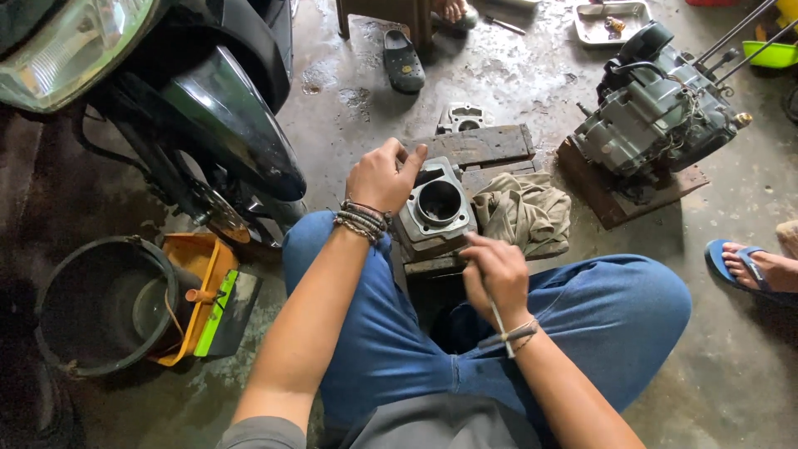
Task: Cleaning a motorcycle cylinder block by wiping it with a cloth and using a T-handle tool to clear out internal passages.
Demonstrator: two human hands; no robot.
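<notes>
A grey metal engine cylinder (438, 205) with a round bore rests on a wooden block (482, 144) in front of my crossed legs in blue jeans. My left hand (381, 177) grips the cylinder's left upper edge, thumb on top. My right hand (497, 270) is closed on a thin pale stick-like tool (499, 323), its tip at the cylinder's lower right edge. A crumpled khaki rag (524, 212) lies just right of the cylinder.
A dark scooter front with fender (233, 125) stands at left, a black bucket (100, 303) and orange pan (204, 287) below it. An engine block (657, 116) sits on wood at right. Another person's sandalled foot (752, 264) is at far right; a metal tray (611, 21) behind.
</notes>
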